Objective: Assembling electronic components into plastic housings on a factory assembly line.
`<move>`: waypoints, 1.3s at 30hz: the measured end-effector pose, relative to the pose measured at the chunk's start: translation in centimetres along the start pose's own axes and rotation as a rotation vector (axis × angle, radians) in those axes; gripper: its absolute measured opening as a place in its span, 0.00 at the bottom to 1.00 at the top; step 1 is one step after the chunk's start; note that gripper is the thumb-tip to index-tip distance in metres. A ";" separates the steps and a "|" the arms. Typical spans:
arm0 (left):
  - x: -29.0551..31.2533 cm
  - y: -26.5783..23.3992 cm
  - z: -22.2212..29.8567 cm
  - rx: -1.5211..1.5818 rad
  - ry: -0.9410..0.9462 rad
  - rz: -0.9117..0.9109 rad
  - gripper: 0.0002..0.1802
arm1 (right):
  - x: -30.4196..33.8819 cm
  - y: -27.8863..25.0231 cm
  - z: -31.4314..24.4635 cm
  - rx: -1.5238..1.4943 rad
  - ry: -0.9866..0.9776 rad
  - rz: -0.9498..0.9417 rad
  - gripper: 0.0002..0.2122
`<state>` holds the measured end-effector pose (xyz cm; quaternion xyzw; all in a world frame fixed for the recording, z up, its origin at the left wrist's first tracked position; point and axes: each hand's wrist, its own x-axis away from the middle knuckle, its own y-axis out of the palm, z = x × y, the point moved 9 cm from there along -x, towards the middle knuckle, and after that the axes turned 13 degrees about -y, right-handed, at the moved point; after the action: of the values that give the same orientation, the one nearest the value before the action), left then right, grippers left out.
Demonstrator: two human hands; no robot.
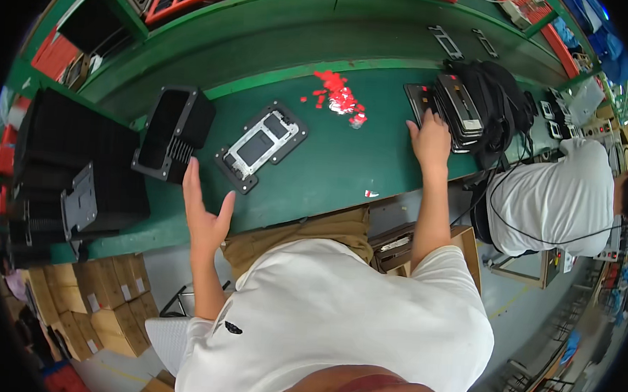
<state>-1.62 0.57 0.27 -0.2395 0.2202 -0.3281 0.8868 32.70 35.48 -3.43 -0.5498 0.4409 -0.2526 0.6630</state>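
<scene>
My left hand is open at the table's front edge, thumb spread from the stretched fingers. Its fingertips come close to a stack of black rectangular frames and hold nothing. On the green table to its right lies a black fixture with a silver-white metal frame containing dark rectangular areas. My right hand reaches to a flat dark panel, thumb apart and fingertips at its near edge. I see no grip on it. Beside that panel is a pile of flat, device-like panels.
Small red pieces lie scattered at the table's back. A black bag adjoins the panel pile. Tall stacked black trays stand at far left. A co-worker in a white shirt sits at right. Cardboard boxes stand on the floor.
</scene>
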 end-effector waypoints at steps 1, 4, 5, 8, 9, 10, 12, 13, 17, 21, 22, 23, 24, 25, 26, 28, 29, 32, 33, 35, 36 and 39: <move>0.0 -0.2 -0.5 0.054 -0.024 -0.012 0.41 | 1.0 0.8 1.2 0.002 0.016 0.005 0.19; 0.0 0.6 -0.8 0.164 -0.034 -0.008 0.39 | 2.3 0.8 0.2 0.052 -0.255 0.205 0.20; -0.1 0.8 -0.5 0.211 -0.015 -0.001 0.38 | 2.5 0.6 0.0 0.049 -0.258 0.204 0.20; -0.3 2.0 1.1 0.275 0.037 -0.012 0.36 | 2.6 -0.5 -0.5 -0.096 -0.199 0.230 0.21; -0.3 2.5 1.9 0.295 0.075 -0.034 0.35 | 2.5 -0.8 -0.8 -0.099 -0.204 0.227 0.21; -0.2 3.0 2.7 0.316 0.116 -0.057 0.33 | 2.4 -1.0 -1.1 -0.059 -0.205 0.213 0.20; -0.1 3.6 3.7 0.315 0.127 -0.074 0.33 | 2.3 -1.3 -1.6 0.022 -0.208 0.187 0.20; 0.0 3.9 4.2 0.315 0.141 -0.091 0.32 | 2.4 -1.4 -2.0 0.023 -0.208 0.187 0.20; 0.2 5.0 4.5 0.339 0.136 -0.153 0.30 | 2.5 -1.6 -4.0 0.148 -0.256 0.158 0.18; 0.9 6.9 4.0 0.480 0.051 -0.321 0.30 | 2.2 -1.0 -6.4 0.112 -0.241 0.065 0.19; 1.3 7.5 3.9 0.543 0.010 -0.382 0.30 | 2.9 -3.1 -8.5 -0.136 -0.285 0.137 0.21; 1.3 8.6 4.0 0.702 -0.112 -0.456 0.32 | 3.7 -5.1 -10.6 -0.389 -0.326 0.202 0.22; 1.3 9.9 4.4 0.861 -0.233 -0.530 0.34 | 4.9 -6.9 -13.8 -0.584 -0.462 0.233 0.23; 1.3 11.0 4.2 0.852 -0.247 -0.504 0.34 | 6.2 -8.5 -17.1 -0.784 -0.600 0.257 0.24; 1.7 12.9 3.6 0.864 -0.265 -0.537 0.35 | 7.6 -10.0 -20.9 -0.884 -0.753 0.245 0.24; 2.1 13.8 2.2 0.872 -0.283 -0.559 0.36 | 8.6 -11.3 -23.9 -0.992 -0.916 0.234 0.24; 2.2 13.9 1.9 0.794 -0.253 -0.580 0.38 | 7.9 -10.8 -23.9 -1.163 -0.852 0.151 0.21; 2.6 13.6 2.6 0.640 -0.192 -0.634 0.43 | 6.9 -9.2 -24.1 -1.483 -0.695 -0.026 0.17; 2.5 12.5 3.9 0.494 -0.106 -0.573 0.45 | 6.1 -7.8 -23.9 -1.690 -0.508 -0.076 0.15; 2.4 10.7 6.6 0.209 0.068 -0.447 0.49 | 5.6 -4.9 -23.9 -2.064 -0.091 -0.171 0.10; 2.7 10.8 6.5 0.216 0.074 -0.455 0.49 | 5.6 -4.8 -24.0 -2.056 -0.085 -0.161 0.10; 3.2 11.1 5.2 0.079 0.086 -0.438 0.54 | 6.3 -4.0 -24.9 -2.263 0.003 -0.315 0.08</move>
<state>8.71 7.22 -2.69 -0.2325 0.1874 -0.5313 0.7928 14.91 16.60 -1.72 -0.8807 0.3426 0.2084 -0.2522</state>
